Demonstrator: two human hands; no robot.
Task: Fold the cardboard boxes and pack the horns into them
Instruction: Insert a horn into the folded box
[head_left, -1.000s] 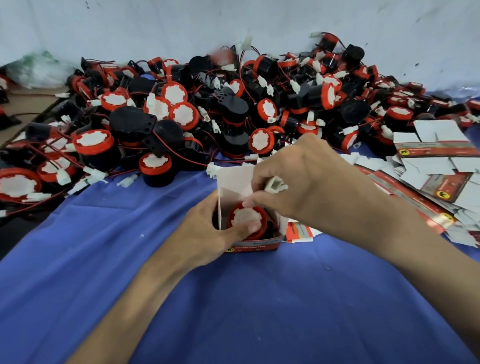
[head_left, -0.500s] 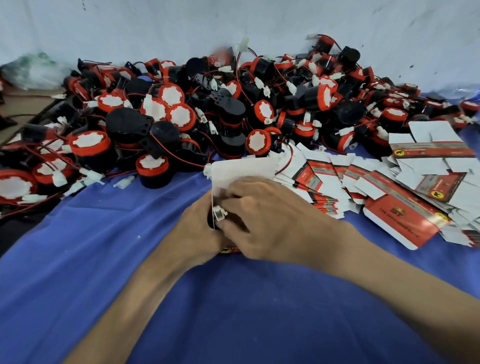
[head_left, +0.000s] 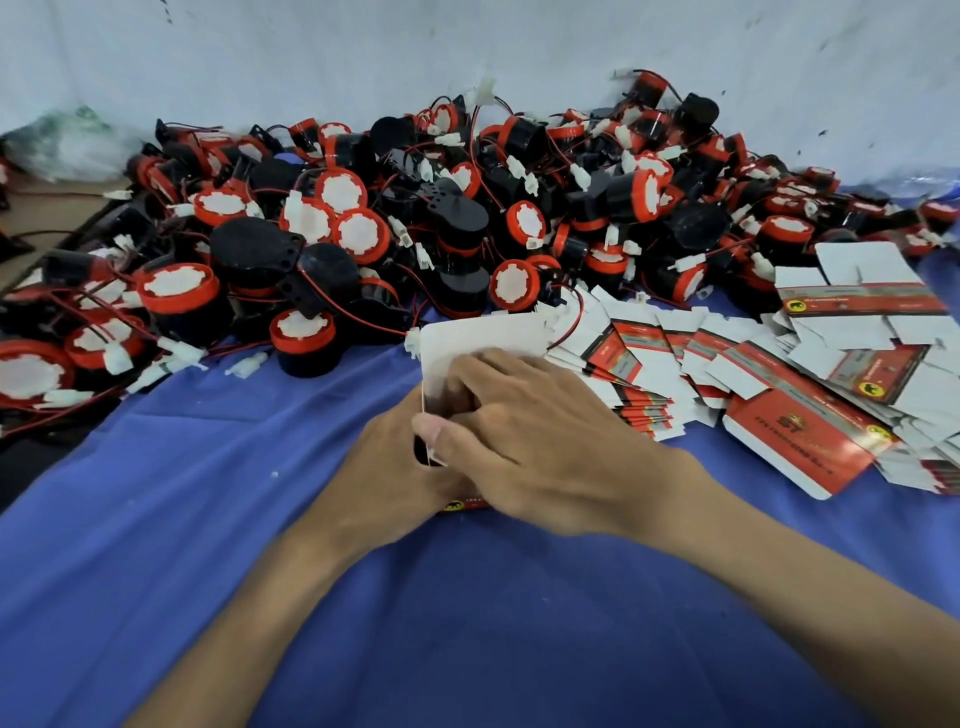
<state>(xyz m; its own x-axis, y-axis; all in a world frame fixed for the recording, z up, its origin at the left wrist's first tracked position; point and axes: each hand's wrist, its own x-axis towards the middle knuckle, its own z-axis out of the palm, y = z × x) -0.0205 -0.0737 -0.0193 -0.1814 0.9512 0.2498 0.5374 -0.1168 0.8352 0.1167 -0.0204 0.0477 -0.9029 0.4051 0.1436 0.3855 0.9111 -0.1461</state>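
Observation:
A small red-and-white cardboard box (head_left: 483, 340) stands on the blue cloth, its white lid flap raised toward the pile. My left hand (head_left: 387, 467) grips the box from its left side. My right hand (head_left: 524, 421) lies over the box's open top, fingers curled down inside against the flap and thumb at the near left edge. The horn in the box is hidden under my right hand. A big heap of black-and-red horns (head_left: 363, 223) with red wires and white plugs fills the back of the table.
Flat unfolded box blanks (head_left: 810, 374) lie fanned out to the right of my hands. A blue cloth (head_left: 208, 519) covers the table. A pale wall (head_left: 467, 47) rises behind the heap. A plastic bag (head_left: 67, 145) sits at the far left.
My right hand has come down from above the box, pushed the white plug and wire inside, and now covers the horn. My left hand has kept its grip.

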